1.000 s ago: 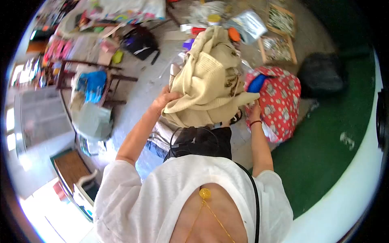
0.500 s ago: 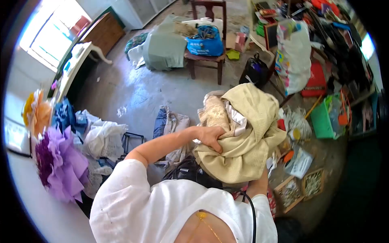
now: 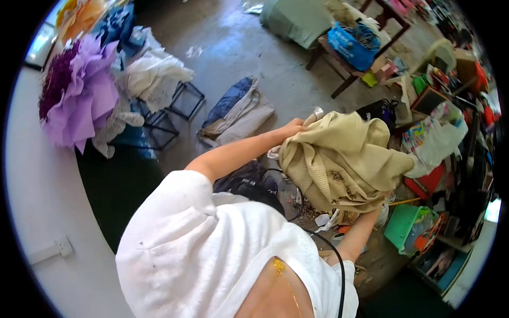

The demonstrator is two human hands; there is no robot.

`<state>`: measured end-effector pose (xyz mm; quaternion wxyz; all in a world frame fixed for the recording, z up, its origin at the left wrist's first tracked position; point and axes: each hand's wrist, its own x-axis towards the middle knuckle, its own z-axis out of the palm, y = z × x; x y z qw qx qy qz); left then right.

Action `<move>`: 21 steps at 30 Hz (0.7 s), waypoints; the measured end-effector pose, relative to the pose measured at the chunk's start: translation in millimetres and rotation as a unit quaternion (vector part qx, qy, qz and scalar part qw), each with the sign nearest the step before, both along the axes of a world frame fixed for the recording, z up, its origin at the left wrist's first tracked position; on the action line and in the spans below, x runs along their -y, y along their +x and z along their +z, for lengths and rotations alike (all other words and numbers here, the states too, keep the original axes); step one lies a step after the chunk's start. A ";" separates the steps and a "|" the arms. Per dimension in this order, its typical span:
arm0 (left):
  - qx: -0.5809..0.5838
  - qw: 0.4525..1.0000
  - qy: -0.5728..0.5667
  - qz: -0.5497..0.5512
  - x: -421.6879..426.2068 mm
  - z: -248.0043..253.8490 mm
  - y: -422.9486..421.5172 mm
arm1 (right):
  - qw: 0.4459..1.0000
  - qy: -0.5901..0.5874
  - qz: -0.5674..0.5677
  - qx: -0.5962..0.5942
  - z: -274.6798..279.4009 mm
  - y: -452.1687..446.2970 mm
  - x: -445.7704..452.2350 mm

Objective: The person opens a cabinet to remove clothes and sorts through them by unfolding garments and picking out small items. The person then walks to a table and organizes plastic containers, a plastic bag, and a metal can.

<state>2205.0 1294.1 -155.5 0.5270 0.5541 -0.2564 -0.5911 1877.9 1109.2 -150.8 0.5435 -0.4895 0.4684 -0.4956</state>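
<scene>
A bundled beige ribbed knit garment [image 3: 344, 153] hangs in front of me, held up between both hands. My left hand [image 3: 294, 129] is closed on its upper left edge, beside a bit of pale shiny fabric. My right hand is mostly hidden by the cloth; its forearm [image 3: 360, 236] runs up to the bundle's lower right side, and the hand holds it there. Dark crumbs or dirt cling to the lower folds. Left of the bundle, a grey and blue folded garment [image 3: 238, 111] lies on the floor.
A wooden chair [image 3: 339, 66] carries a blue bag [image 3: 354, 46]. A white plastic bag [image 3: 440, 135], a green basket [image 3: 405, 228] and piled clutter stand at right. Purple-wrapped flowers [image 3: 90, 95] and a black metal frame [image 3: 183, 100] are at left. A black cable [image 3: 334, 249] crosses my chest.
My view has turned, so the room appears shifted and tilted. The bundle has been turned over: the fluffy pale piece is hidden, and the crumb-covered knit side shows.
</scene>
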 end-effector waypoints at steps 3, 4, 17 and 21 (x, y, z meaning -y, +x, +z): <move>-0.053 0.994 0.023 0.097 12.0 -39.0 8.2 | 0.994 -0.070 -0.008 -0.089 18.3 6.2 15.1; -0.060 0.992 0.027 0.107 20.9 -48.1 15.2 | 0.988 -0.093 -0.007 -0.121 23.9 14.0 22.2; 0.191 0.925 0.114 0.307 48.1 -96.8 208.2 | 0.850 -0.391 -0.033 -0.350 98.2 93.6 130.8; 0.161 0.888 0.141 0.406 24.9 -76.1 310.9 | 0.790 -0.466 -0.041 -0.397 139.0 105.7 162.8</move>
